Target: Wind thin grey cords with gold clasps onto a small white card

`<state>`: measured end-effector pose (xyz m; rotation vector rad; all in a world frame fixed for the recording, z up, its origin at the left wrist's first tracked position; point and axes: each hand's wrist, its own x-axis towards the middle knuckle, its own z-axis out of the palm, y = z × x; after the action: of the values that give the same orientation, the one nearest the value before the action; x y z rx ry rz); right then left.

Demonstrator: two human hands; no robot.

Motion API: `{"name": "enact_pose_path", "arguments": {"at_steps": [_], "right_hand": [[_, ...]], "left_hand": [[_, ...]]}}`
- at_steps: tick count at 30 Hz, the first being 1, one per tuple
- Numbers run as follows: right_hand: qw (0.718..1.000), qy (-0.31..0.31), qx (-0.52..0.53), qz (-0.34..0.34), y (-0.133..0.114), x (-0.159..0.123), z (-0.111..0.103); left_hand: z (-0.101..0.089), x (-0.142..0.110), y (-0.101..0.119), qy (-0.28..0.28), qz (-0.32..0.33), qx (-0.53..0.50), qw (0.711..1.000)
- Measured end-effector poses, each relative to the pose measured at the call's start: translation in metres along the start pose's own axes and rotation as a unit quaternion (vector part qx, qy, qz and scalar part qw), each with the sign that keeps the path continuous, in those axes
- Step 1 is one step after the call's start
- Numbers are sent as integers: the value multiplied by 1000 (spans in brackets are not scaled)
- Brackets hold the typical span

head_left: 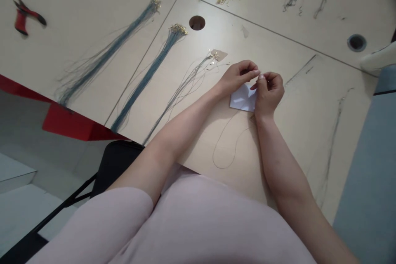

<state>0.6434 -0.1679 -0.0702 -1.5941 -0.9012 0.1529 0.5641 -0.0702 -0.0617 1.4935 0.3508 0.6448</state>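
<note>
Left hand point(236, 76) and right hand point(269, 93), fingers point(252, 75) bent, any grasp indiscernible, white card point(240, 101) partly hidden behind them.

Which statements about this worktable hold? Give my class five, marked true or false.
1. The left hand and right hand are close together by a white sheet. True.
2. The red-handled pliers lie between the hands. False: they lie at the picture's upper left.
3. A thin line loops below the white sheet. True.
4. Two blue-green bundles lie right of the hands. False: both lie left.
5. Gold-coloured pieces sit at those bundles' upper ends. True.
</note>
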Motion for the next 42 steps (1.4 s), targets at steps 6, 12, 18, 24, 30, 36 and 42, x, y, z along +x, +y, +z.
{"name": "enact_pose_path", "arguments": {"at_steps": [6,12,18,24,30,36,42], "right_hand": [[996,12,57,62,-8,1,4],[992,4,75,102,-14,3,9],[990,-3,78,115,-15,2,10],[991,-1,77,105,-14,1,12],[992,0,72,107,-15,3,13],[992,2,76,102,-18,4,13],[994,6,58,93,-17,4,14]], "left_hand": [[-5,-3,9,11,-8,23,1000],[-11,-2,12,22,-42,5,999],[-13,-3,17,34,-69,6,997],[-15,-3,18,32,-66,16,997],[-16,-3,19,28,-68,6,997],[-16,-3,19,32,-68,6,997],[-16,-2,18,31,-65,16,997]]}}
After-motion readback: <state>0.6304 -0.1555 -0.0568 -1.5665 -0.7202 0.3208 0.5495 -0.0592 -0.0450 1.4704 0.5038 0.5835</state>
